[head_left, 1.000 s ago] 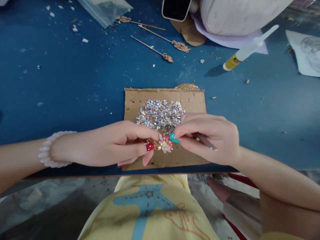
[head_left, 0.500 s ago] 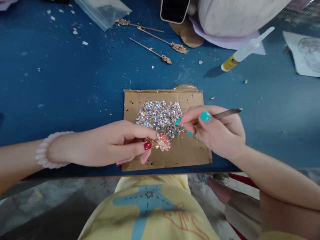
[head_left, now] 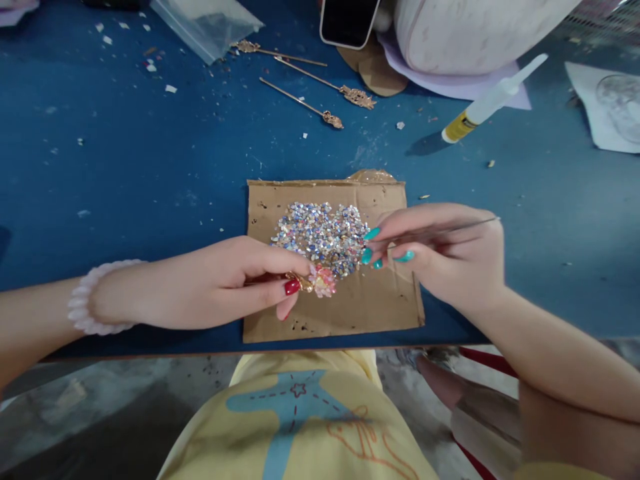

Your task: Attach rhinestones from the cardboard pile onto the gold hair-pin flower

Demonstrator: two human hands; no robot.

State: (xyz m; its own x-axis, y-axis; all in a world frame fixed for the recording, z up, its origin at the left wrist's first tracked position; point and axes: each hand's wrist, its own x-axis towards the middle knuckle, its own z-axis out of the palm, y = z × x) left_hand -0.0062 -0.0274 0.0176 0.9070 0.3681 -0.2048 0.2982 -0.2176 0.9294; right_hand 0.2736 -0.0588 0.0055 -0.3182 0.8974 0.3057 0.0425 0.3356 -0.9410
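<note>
My left hand (head_left: 240, 283) pinches a pink flower ornament (head_left: 323, 281) with gold-coloured metal between thumb and fingers. It is held over the cardboard sheet (head_left: 370, 313). A heap of small shiny sequin-like pieces (head_left: 320, 230), silvery and blue, lies on the cardboard just beyond the flower. At the heap's right edge is my right hand (head_left: 445, 257), closed on a thin metal tool that looks like tweezers (head_left: 470, 225). The tweezers' tips are hidden or too fine to make out near my fingertips.
Gold-coloured hairpins (head_left: 357, 97) lie farther back on the blue table (head_left: 150, 167). A glue bottle (head_left: 460, 127) with a white nozzle stands at the right. Behind are a phone (head_left: 349, 23), a plastic bag (head_left: 205, 30), a pale pouch (head_left: 475, 33) and a paper (head_left: 607, 107).
My right hand has turned, and the tweezers now lie flatter, with the fingers stretched further along them. The left hand and flower ornament have shifted slightly left and away from me.
</note>
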